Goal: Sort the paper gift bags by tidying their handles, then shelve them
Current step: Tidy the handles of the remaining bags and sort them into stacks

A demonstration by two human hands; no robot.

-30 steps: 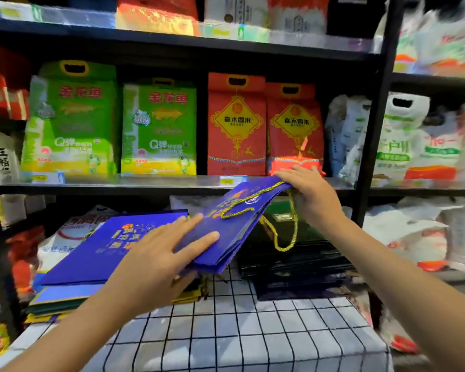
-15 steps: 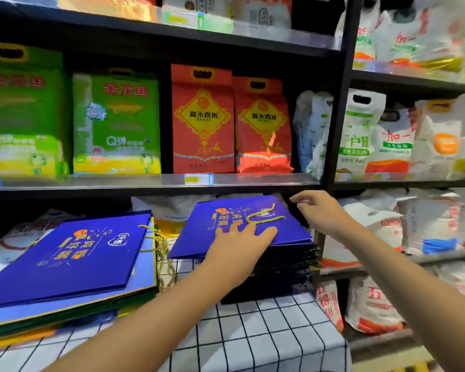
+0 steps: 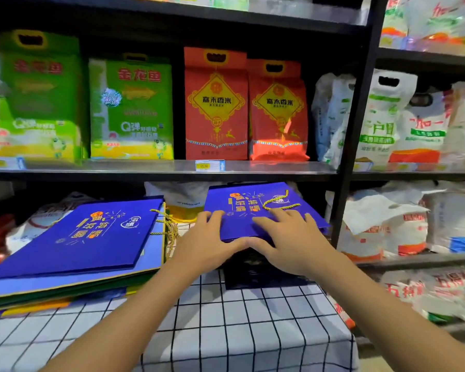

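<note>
A flat blue paper gift bag (image 3: 249,200) lies on top of a dark stack of bags (image 3: 255,272) at the back of the checked table. Its gold cord handle (image 3: 278,204) lies folded on its face. My left hand (image 3: 207,240) rests flat on the bag's near left part. My right hand (image 3: 293,237) lies flat on its near right part, fingers spread just below the cord. A second pile of blue gift bags (image 3: 91,237) sits to the left, its gold cords (image 3: 169,229) sticking out on its right side.
A checked cloth (image 3: 239,331) covers the table. Behind stands a black shelf rack (image 3: 172,170) with green and red rice bags above. A black upright post (image 3: 352,146) rises right of the stack. White sacks (image 3: 403,224) fill the shelves at right.
The bag was carried from mid-air onto the dark stack and laid flat. My right hand let go of its far edge and came down onto the bag beside my left hand.
</note>
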